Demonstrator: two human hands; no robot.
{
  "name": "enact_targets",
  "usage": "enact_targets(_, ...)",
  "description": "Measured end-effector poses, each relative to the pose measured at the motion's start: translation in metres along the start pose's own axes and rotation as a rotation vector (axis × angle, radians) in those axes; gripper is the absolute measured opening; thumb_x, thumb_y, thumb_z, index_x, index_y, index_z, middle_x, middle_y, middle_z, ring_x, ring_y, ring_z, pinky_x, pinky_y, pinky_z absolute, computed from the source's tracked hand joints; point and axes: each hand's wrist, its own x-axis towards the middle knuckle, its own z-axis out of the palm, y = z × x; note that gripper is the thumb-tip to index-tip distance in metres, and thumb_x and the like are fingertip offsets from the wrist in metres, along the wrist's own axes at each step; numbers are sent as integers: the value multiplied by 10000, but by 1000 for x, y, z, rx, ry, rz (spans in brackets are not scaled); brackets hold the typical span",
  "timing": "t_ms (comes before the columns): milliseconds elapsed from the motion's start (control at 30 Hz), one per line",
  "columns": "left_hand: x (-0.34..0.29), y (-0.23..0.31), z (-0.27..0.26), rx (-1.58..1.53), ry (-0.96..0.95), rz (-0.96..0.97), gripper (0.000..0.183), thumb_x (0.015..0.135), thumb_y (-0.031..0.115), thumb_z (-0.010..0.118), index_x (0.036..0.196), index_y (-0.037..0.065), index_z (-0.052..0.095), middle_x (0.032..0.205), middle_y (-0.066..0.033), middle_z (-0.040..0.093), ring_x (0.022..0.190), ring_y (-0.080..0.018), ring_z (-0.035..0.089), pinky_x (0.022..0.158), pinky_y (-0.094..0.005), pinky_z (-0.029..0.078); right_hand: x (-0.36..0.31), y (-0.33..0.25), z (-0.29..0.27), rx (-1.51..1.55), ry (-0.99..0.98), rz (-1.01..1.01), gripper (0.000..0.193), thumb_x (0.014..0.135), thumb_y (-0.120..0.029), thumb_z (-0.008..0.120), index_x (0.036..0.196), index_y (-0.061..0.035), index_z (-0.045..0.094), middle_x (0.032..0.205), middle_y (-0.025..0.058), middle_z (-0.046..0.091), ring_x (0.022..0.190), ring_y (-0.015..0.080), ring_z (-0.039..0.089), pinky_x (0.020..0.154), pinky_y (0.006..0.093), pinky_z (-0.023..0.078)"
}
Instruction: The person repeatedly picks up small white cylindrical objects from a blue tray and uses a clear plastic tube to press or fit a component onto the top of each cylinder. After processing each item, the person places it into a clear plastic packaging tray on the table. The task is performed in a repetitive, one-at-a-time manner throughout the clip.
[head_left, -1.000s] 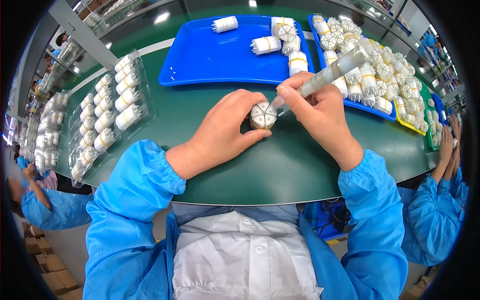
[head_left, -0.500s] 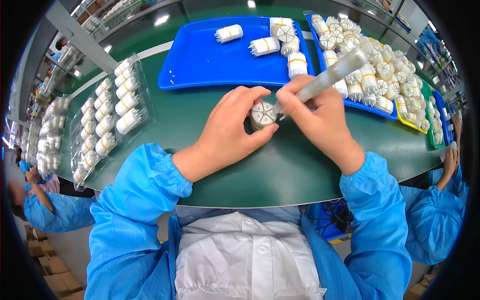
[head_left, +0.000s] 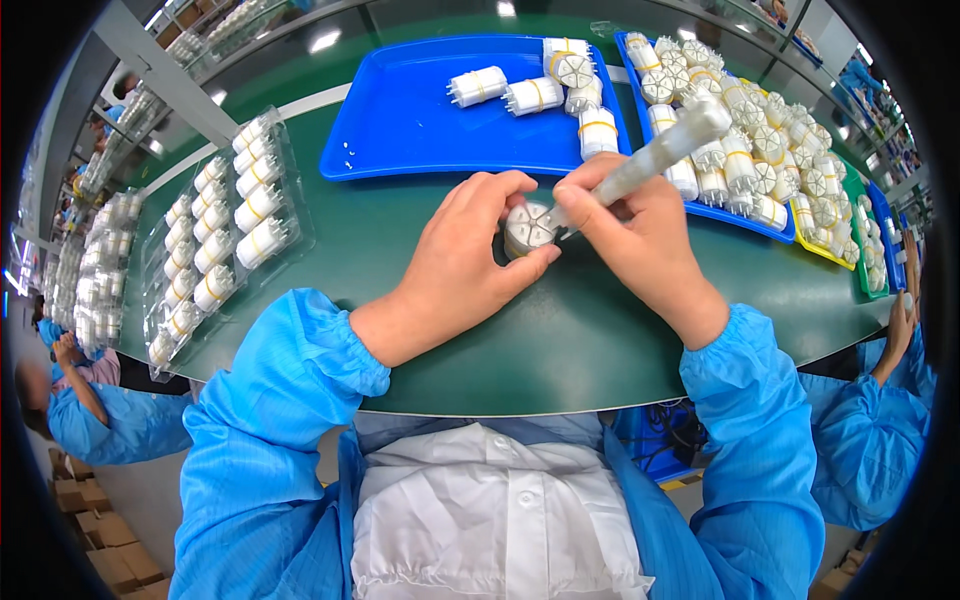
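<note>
A round white part (head_left: 530,228), its top face split into wedge segments, stands upright on the green table. My left hand (head_left: 465,250) curls around its left side, with thumb and fingers against it. My right hand (head_left: 640,235) grips a thick, pen-like tool (head_left: 655,155) with a whitish, wrapped-looking handle. The tool slants down to the left, its narrow tip at the right edge of the part's top face. Whether the tip touches the face, I cannot tell.
Beyond my hands lies a blue tray (head_left: 400,165) with several white cylinders. A fuller blue tray (head_left: 740,222) sits to the right, beside a yellow tray (head_left: 835,257). At left, a clear blister tray (head_left: 295,215) carries rows of cylinders. Co-workers sit at both sides.
One loose cylinder in the blue tray has shifted right and nearer, toward the others. My hands hold almost the same pose, with the tool still at the part's top.
</note>
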Motion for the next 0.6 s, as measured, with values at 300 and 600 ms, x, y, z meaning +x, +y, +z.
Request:
enact_targets(300,-4,-6,8,-291,87,48,642,775,71,775,1344,12,484,1155,-145,672,1040,-236,666,895,-331,518,6,1,-2,46,-2,-9,142,924,-153,716,918,-15,686,792,32,668,675,81,592,599,239,469)
enact_targets(600,-3,-7,7,-208,16,-7,658,789,60,777,1371,23,472,1247,-154,613,1153,-263,622,971,-346,499,5,-5,-3,79,-6,39,154,928,-164,716,926,-12,690,784,19,650,680,71,577,593,242,458)
